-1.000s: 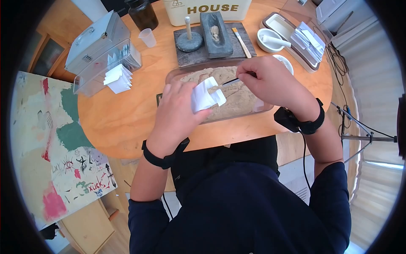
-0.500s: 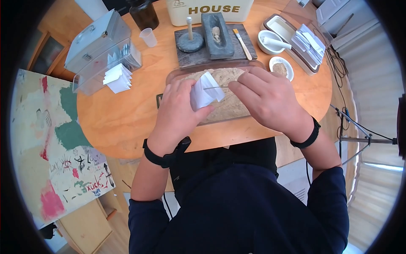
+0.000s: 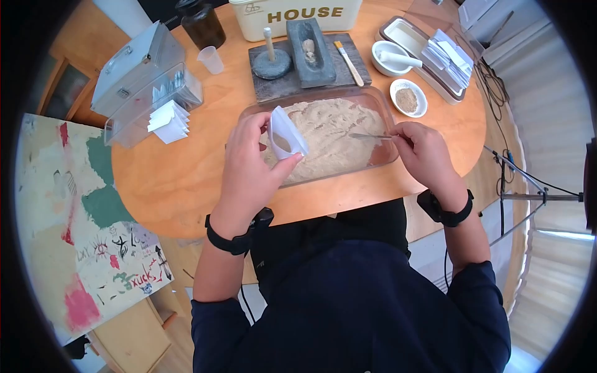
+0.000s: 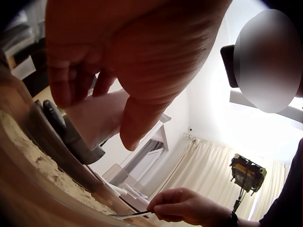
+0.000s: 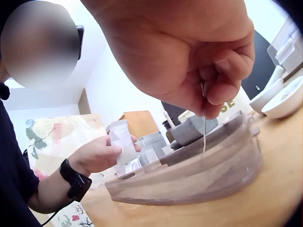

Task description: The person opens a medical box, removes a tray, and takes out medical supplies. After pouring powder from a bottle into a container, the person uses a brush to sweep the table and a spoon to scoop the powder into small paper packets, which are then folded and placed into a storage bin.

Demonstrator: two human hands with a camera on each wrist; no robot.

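Observation:
In the head view the left hand (image 3: 247, 163) pinches a white paper packet (image 3: 287, 135), its mouth spread and some brownish powder visible inside. The packet is above the left part of a clear tray (image 3: 390, 155) of pale sand (image 3: 329, 133). At the tray's right edge, the right hand (image 3: 424, 154) pinches a thin metal spatula (image 3: 372, 136), its blade pointing left over the sand. The left wrist view shows the packet (image 4: 99, 116) between fingers and thumb. In the right wrist view the spatula (image 5: 204, 135) hangs downward from the fingertips.
Behind the tray, a dark board (image 3: 264, 90) bears a stone trough (image 3: 311, 69), a round stone with a peg (image 3: 271, 64) and a brush (image 3: 352, 68). A powder bowl (image 3: 408, 98), mortar (image 3: 388, 61) and paper stack (image 3: 449, 62) are right; more folded papers (image 3: 169, 122) left.
The right hand has moved right, bringing the spatula out of the packet and over the sand. The left hand has shifted slightly left and tilted the packet, so its mouth now shows.

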